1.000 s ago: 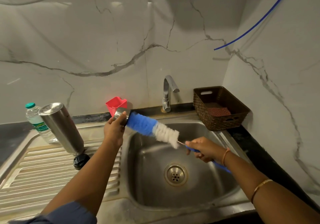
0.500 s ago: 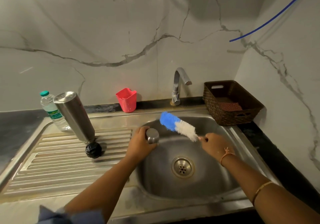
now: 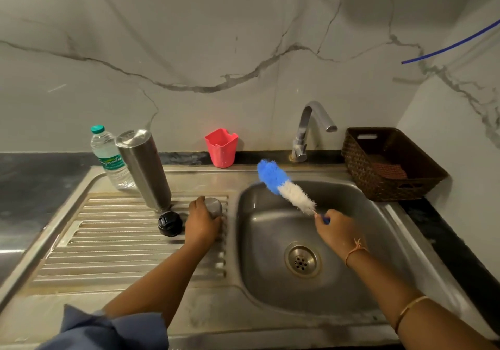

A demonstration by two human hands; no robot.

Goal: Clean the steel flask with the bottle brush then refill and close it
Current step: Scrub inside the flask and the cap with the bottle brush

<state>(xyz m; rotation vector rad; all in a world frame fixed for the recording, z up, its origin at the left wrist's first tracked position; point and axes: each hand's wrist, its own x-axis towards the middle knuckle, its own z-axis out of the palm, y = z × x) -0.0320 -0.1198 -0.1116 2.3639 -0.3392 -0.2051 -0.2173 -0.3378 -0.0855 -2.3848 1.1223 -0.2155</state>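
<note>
fingers (image 3: 198, 205) of the left hand (image 3: 201, 225) are curled round a small steel cup (image 3: 213, 207), which sits low on the ribbed drainboard (image 3: 108, 241) near the edge of the sink (image 3: 270, 282). fingers of the right hand (image 3: 338, 232) pinch the thin handle of the bottle brush (image 3: 284, 186); its blue and white head points up and away from them, over the sink.

the steel flask (image 3: 144, 168) stands mouth down on the drainboard, to the left of the left fingers and a little beyond them. its long axis leans, from the mouth near these fingers up to the base, further left and away. the black lid (image 3: 170, 224) lies just beside the left fingers, between them and the flask mouth.

i judge the left hand is the nearer one to take the flask, once it lets go of the cup; the right hand with the brush is well apart, across the sink.
</note>
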